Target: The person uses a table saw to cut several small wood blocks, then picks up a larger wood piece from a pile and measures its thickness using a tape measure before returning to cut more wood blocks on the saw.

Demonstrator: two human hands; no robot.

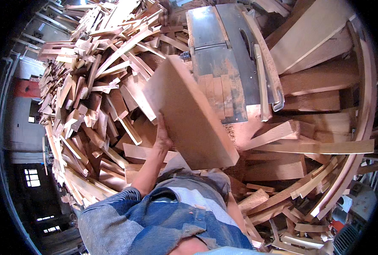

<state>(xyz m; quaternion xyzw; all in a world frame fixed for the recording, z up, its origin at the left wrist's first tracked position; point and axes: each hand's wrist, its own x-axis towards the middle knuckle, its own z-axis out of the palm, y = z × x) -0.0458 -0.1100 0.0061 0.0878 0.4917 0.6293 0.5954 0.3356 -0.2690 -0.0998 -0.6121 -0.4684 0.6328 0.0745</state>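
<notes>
Left hand (pixel 162 138) grips the broad tan wooden board's (pixel 189 112) nine o'clock edge; right hand hidden, grip unknowable; grey saw bench (pixel 216 46) at twelve.

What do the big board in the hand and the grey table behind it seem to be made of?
The board looks like raw, unfinished wood or fibreboard: matt pale brown, no varnish, cleanly cut edges. The left hand grips its edge. The table seems to be bare metal: grey, smooth, faintly shiny, with a slot, dusted with sawdust.

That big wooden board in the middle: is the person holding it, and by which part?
Yes. The left hand grips the thick wooden board along its left long edge, near the lower half, holding it tilted over the table saw. The right hand is hidden from view.
</notes>
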